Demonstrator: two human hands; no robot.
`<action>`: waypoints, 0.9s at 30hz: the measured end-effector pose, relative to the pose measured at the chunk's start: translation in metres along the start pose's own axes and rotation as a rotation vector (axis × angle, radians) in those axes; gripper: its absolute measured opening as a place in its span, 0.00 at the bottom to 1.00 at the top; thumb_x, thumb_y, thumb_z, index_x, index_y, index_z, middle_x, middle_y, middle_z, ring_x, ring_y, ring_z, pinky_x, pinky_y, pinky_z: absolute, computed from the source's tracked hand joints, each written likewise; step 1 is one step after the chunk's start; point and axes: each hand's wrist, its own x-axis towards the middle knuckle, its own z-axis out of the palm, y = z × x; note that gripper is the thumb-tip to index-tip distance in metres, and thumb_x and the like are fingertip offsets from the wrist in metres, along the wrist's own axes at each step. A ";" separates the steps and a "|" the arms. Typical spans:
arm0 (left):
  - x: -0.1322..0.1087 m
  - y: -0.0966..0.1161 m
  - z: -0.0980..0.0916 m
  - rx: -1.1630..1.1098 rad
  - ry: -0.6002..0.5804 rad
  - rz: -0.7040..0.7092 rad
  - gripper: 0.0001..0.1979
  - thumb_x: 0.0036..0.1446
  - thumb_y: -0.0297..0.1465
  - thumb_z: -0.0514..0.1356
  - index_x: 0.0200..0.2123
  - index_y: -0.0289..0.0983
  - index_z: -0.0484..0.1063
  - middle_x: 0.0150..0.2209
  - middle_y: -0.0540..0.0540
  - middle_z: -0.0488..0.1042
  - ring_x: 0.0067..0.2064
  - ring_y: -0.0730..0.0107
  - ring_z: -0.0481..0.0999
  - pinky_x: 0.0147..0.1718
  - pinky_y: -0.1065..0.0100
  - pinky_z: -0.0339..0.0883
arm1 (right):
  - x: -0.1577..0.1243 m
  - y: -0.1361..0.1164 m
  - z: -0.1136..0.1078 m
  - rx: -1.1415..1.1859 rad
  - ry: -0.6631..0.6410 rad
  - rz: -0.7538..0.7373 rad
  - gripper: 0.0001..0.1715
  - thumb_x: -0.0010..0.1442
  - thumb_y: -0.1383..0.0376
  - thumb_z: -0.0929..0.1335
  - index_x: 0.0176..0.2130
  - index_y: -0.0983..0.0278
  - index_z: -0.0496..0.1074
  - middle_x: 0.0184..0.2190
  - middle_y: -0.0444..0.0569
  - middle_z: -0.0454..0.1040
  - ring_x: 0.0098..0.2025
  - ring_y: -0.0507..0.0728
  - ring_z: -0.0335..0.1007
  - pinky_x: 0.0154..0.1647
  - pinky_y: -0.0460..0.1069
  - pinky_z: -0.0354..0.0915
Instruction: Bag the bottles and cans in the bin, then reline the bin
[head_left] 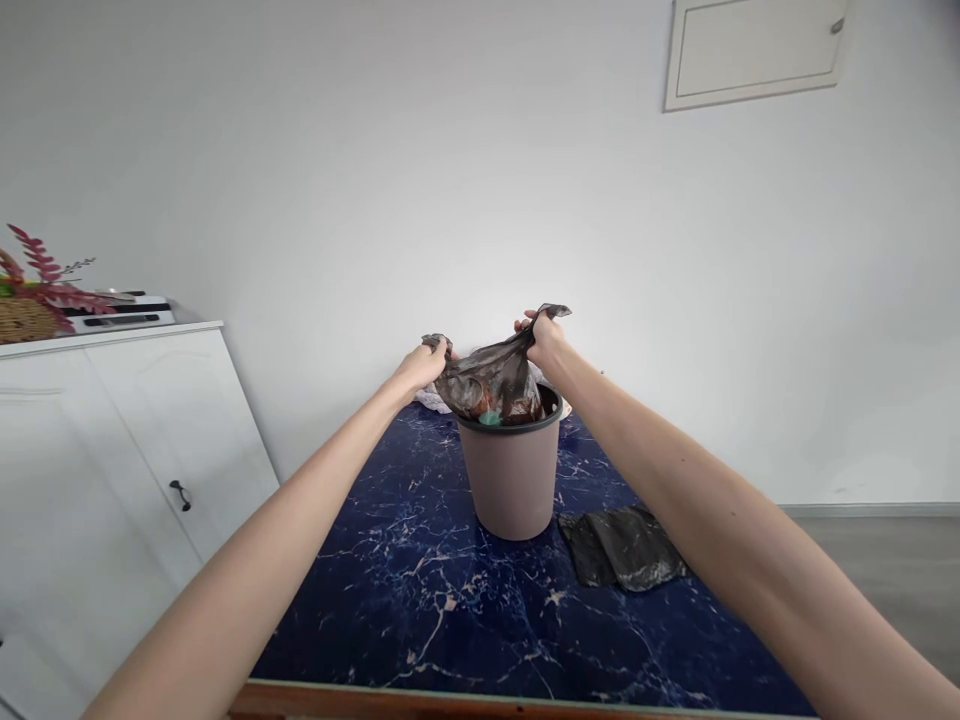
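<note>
The bin (512, 480) stood upright near the far end of the bench (420, 590), close to the wall. The bag (495, 385) sat inside it, full enough that its load bulged above the rim. The left hand (421, 366) was closed in a fist on the bag's left corner, drawn out past the rim on that side. The right hand (546, 340) was closed likewise on the right corner and held higher, with a tail of film sticking out above the fingers. Between them the film was stretched taut over the contents. A teal thing (490, 418) showed at the front, just at the rim.

Judged from this, the work in hand was drawing the bag's top up and together. To do it well, each grip should take a good bunch of film rather than a thin edge, since the stretched part looked thin enough to tear. The pull should be even on both sides, and upward as much as outward, so the bin would not tip or slide on the smooth bench. The teal thing looked liable to slip out if the front edge sagged.

A spare bag (622, 548) lay folded on the bench just right of the bin, apart from it. A white cabinet (112, 450) stood at the left.
</note>
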 end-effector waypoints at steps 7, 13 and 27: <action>-0.014 0.004 0.011 0.049 -0.099 -0.065 0.06 0.64 0.24 0.66 0.33 0.36 0.77 0.25 0.44 0.78 0.21 0.67 0.73 0.19 0.73 0.59 | -0.016 -0.026 0.017 -0.011 -0.116 -0.033 0.19 0.79 0.56 0.61 0.35 0.59 0.65 0.20 0.34 0.62 0.21 0.48 0.65 0.26 0.44 0.68; -0.012 0.027 0.035 -0.149 -0.076 0.079 0.11 0.72 0.28 0.59 0.33 0.37 0.74 0.28 0.47 0.78 0.23 0.72 0.72 0.23 0.72 0.66 | -0.020 -0.063 0.033 0.022 -0.201 -0.126 0.19 0.78 0.52 0.61 0.36 0.57 0.64 0.20 0.35 0.60 0.23 0.50 0.66 0.30 0.46 0.72; -0.032 0.138 0.072 -0.094 -0.063 0.662 0.17 0.77 0.36 0.55 0.34 0.37 0.73 0.34 0.49 0.74 0.41 0.69 0.79 0.42 0.72 0.71 | -0.035 -0.175 0.097 0.044 -0.560 -0.474 0.18 0.78 0.51 0.62 0.39 0.57 0.67 0.26 0.40 0.64 0.31 0.54 0.72 0.32 0.50 0.75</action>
